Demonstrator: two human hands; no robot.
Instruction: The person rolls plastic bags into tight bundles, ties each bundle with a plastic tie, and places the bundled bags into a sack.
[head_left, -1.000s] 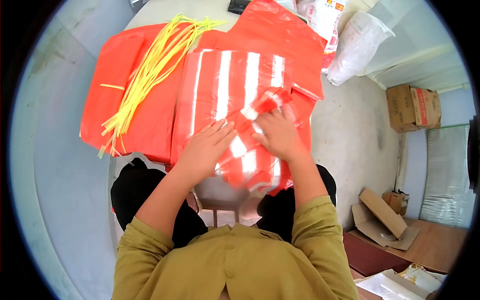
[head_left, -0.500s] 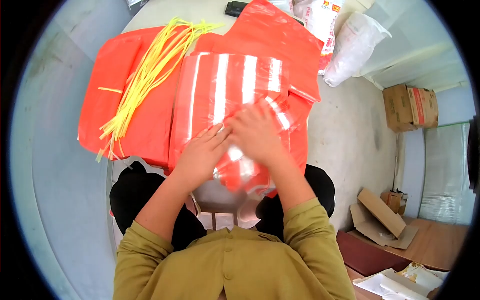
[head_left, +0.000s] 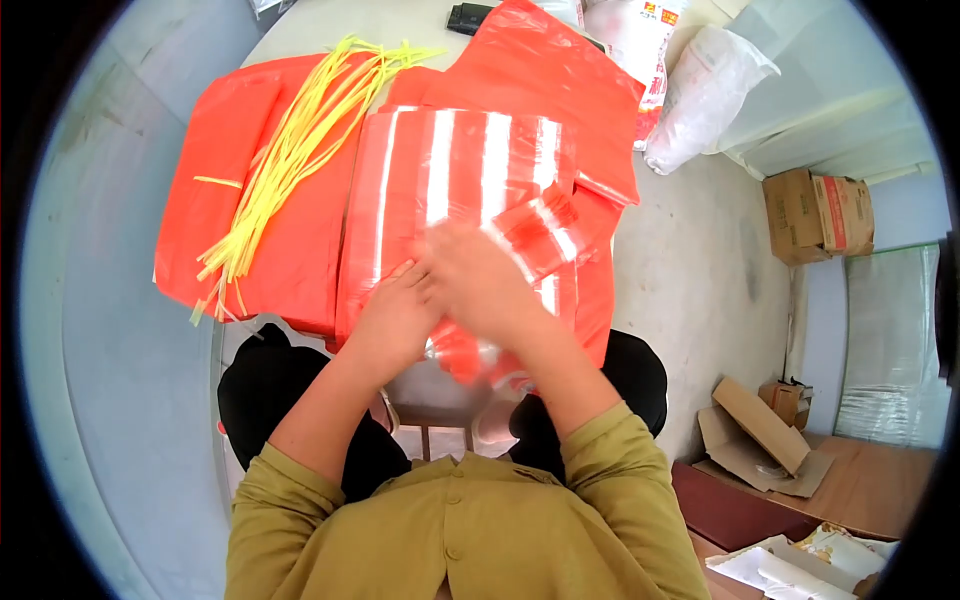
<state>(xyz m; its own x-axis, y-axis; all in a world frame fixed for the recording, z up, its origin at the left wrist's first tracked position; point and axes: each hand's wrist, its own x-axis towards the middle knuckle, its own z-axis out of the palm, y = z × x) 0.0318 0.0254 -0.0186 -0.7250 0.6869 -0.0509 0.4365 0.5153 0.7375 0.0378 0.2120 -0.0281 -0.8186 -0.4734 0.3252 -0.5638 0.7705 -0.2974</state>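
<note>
Red plastic sheets with white stripes (head_left: 438, 165) lie in front of me, with a folded striped strip (head_left: 545, 235) across them. My left hand (head_left: 398, 315) rests on the near left part of the striped sheets, its fingers partly covered. Over its fingertips passes my right hand (head_left: 470, 275), blurred by motion, so its fingers are not clear. Yellow strips (head_left: 290, 165) lie in a bundle on a red plastic stack (head_left: 215, 180) at the left. More red plastic (head_left: 550, 75) spreads behind the striped sheets.
White bags (head_left: 705, 95) stand at the table's far right. A black object (head_left: 467, 18) lies at the back of the table. A cardboard box (head_left: 818, 215) is at the right, with flattened cardboard (head_left: 760, 440) lower down. My knees are below the table edge.
My right hand has moved left across the striped sheets, from the folded strip to over my left hand's fingers. My left hand has stayed almost in place.
</note>
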